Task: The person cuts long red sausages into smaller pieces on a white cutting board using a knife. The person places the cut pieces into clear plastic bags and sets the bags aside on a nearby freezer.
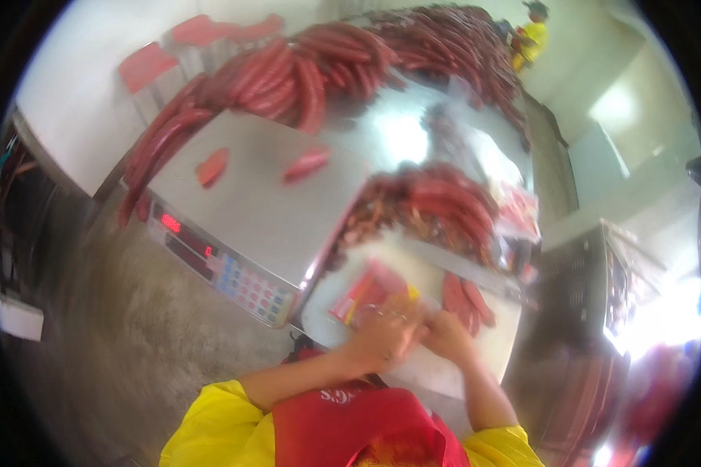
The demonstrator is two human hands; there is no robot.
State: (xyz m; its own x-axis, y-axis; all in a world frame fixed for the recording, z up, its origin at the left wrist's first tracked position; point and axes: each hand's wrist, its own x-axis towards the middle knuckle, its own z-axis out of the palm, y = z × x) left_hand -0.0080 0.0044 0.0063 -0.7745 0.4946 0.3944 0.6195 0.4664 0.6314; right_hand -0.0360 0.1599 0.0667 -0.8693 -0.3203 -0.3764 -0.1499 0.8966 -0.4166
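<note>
A clear plastic packet (364,294) with red and yellow print lies tilted over the white cutting board (413,373). My left hand (385,336) is closed on its near right end, rings on the fingers. Close against it, my right hand (448,336) is also closed, pinching the packet's clear edge; motion blur hides the fingertips. Cut sausage lengths (466,302) rest on the board just beyond my right hand. On the steel plate of a digital scale (249,187), left of the board, two short sausage pieces (307,163) (213,166) lie apart.
Long red sausages (265,82) are heaped along the steel table's far side. A smaller sausage pile (444,198) sits behind the board, near plastic bags (494,159). Red stools (146,68) stand by the wall. A person in yellow (531,39) is at the far end.
</note>
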